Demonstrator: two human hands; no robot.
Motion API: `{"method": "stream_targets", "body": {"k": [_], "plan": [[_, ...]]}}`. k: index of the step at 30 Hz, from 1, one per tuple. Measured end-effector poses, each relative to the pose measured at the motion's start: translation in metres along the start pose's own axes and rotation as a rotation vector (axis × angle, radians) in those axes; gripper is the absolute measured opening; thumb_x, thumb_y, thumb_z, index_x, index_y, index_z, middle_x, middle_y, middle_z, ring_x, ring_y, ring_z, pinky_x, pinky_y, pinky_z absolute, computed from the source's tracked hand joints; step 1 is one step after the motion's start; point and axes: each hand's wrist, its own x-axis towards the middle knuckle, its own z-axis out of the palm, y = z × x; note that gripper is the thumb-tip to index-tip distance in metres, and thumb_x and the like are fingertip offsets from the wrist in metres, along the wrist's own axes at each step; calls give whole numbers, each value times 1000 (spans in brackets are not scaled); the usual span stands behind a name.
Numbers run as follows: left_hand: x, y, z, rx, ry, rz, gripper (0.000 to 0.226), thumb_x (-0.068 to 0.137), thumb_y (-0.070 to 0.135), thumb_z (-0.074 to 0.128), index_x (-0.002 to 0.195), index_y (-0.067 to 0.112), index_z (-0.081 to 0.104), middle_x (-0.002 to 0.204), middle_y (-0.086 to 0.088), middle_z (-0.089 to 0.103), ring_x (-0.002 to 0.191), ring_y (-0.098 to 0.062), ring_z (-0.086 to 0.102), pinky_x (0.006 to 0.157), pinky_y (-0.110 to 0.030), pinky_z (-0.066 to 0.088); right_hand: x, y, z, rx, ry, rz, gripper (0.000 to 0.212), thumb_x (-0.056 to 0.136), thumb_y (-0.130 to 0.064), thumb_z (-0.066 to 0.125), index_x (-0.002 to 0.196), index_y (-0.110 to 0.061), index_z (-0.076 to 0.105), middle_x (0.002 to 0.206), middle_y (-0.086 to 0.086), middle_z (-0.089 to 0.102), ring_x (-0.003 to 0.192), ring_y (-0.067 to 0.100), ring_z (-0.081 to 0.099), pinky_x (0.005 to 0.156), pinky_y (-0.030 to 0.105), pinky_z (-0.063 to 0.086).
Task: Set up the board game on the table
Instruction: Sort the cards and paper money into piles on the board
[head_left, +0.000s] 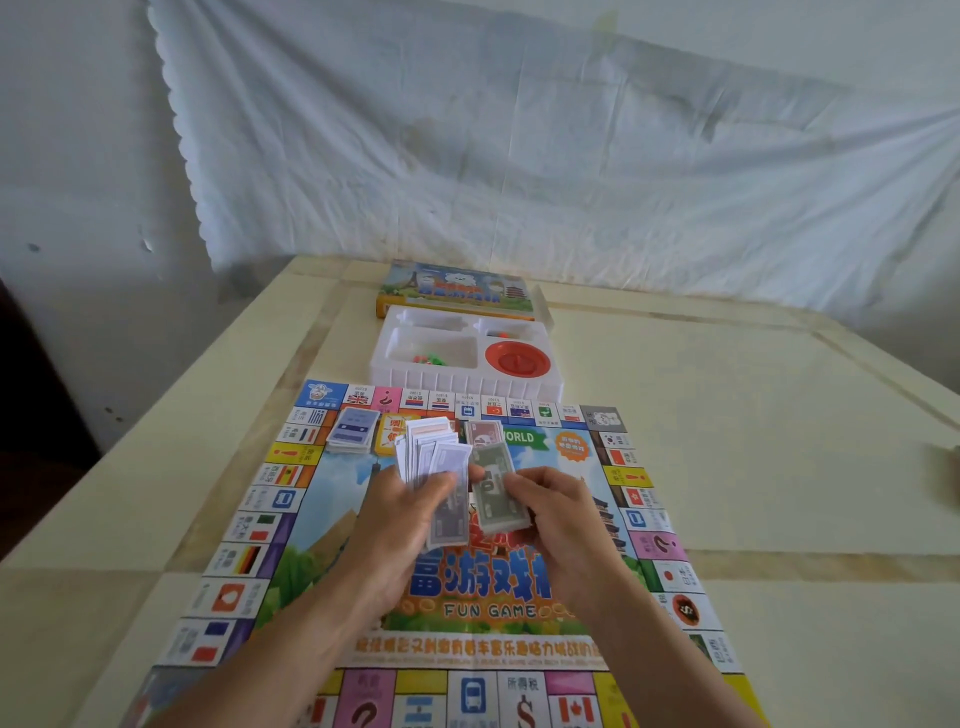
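Note:
The colourful game board (260, 561) lies flat on the table in front of me. Above its middle, my left hand (400, 519) grips a fanned stack of play money (431, 452). My right hand (556, 514) holds a thick stack of green-grey notes (498, 493) next to it. A pile of blue-backed cards (354, 430) and a yellow card pile (390, 434) sit near the board's far left corner. A reddish banknote pile (484, 432) lies beside them, partly hidden by the money I hold.
Beyond the board stands a white plastic insert tray (467, 379) holding a red spinner (517, 358) and small green and orange pieces (428, 358). The game box lid (457, 288) lies behind it. The cream table (753, 415) stretches right; a white sheet hangs behind.

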Motion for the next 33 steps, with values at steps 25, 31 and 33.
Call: {"method": "stream_targets", "body": {"k": [25,31,33], "plan": [[43,0,-23,-194,30,-90,19,91,10,55,109,11,61,95,-18,72,78,-26,71,53,-30,53,124,-24,-38,-363,332,201,15,83,3,61,99,1,61,60,11,56,37,13,40,35,15,33],[43,0,-20,-226,9,-87,16,91,5,54,104,9,62,86,-14,74,75,-24,72,60,-34,56,134,-16,-35,-553,387,134,10,78,4,51,78,-6,54,61,9,53,44,16,43,40,20,35],[43,-1,-21,-234,20,-93,17,91,6,54,105,8,62,89,-17,73,79,-29,71,66,-38,56,136,-15,-33,-595,391,122,10,79,2,49,82,-5,55,63,9,53,47,18,46,41,21,35]]}}
